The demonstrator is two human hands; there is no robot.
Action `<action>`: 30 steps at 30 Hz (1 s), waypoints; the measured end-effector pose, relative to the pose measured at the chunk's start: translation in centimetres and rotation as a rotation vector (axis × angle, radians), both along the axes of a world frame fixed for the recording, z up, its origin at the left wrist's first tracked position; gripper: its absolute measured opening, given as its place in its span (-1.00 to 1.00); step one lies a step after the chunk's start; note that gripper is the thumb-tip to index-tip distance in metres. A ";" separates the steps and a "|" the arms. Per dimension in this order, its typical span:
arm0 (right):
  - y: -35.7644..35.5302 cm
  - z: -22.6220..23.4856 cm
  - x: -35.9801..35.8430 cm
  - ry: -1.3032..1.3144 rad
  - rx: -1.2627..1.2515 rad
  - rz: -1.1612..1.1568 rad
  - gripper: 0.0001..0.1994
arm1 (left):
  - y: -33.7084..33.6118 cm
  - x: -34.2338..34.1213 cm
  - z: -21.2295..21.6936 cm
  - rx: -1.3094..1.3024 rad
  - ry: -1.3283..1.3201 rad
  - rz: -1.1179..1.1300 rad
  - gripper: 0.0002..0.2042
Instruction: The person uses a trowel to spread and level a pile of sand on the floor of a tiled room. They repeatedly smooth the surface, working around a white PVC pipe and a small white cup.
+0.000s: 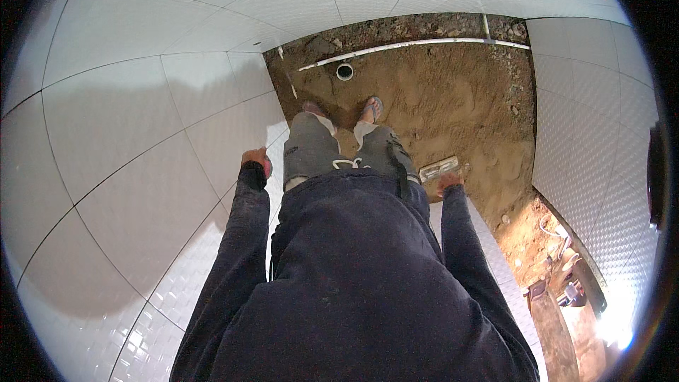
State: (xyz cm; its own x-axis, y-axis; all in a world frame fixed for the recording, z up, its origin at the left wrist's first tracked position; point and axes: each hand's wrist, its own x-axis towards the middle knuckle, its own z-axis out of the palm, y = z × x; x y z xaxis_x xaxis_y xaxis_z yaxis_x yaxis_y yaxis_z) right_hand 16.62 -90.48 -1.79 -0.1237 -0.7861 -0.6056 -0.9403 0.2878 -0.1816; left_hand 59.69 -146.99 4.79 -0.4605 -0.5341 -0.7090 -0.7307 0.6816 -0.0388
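My left hand (253,156) is closed round a small pinkish-red thing (268,167), close to the white tiled wall on the left. Only its rounded edge shows, so its kind is hidden. At my right side, low beside my thigh, my right hand (449,182) grips a flat rectangular float trowel (439,168) with a pale, dirt-smeared surface. The trowel hangs above the brown sandy floor (453,113); its handle is mostly covered by my fingers.
A white pipe (410,44) runs along the far wall, and a round open pipe end (344,71) sticks out of the sand. White tiled walls (580,92) stand around me. A doorway with sunlit ground (530,240) and clutter lies at the lower right.
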 end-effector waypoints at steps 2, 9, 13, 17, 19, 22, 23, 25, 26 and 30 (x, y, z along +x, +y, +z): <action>-1.2 0.4 0.4 0.006 0.128 -0.074 -0.88 | 0.0 -0.3 -0.2 0.001 0.016 0.018 -0.76; -8.4 1.1 1.0 0.101 0.364 -0.254 -0.83 | 0.3 -1.0 -1.0 0.122 0.159 0.311 -0.76; -7.9 -0.7 2.3 0.165 0.220 0.173 -0.77 | 2.1 -2.1 1.6 0.085 0.176 -0.035 -0.74; -16.7 -0.4 7.2 -0.038 0.648 0.167 -0.72 | 3.5 3.6 1.7 0.212 0.022 0.344 -0.68; -15.7 -3.4 7.8 -0.009 0.390 0.097 -0.71 | 4.3 5.1 2.1 0.222 0.037 0.414 -0.65; -14.3 -12.2 5.4 0.030 0.615 0.168 -0.64 | 4.2 4.4 0.4 0.093 0.212 0.077 -0.61; -14.2 -13.9 2.1 0.057 0.603 0.205 -0.68 | 4.3 2.6 0.6 0.219 0.215 0.434 -0.63; -17.2 -13.4 0.8 0.099 0.379 0.268 -0.71 | 4.9 3.6 1.1 0.174 0.205 0.586 -0.65; -21.7 -11.2 2.5 0.099 0.162 0.284 -0.70 | 5.6 6.6 1.0 0.071 0.162 0.376 -0.65; -31.2 -4.2 0.2 -0.685 0.209 -1.351 -0.63 | 6.2 7.1 0.7 0.196 0.199 0.645 -0.60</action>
State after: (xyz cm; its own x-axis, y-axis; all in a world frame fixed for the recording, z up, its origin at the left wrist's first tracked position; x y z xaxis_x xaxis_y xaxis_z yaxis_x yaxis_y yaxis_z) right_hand 16.86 -121.70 -5.99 -0.3139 -0.2148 -0.9248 0.2833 0.9085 -0.3071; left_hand 66.79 -140.75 5.49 -0.2251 -0.6156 -0.7552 -0.9722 0.0901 0.2163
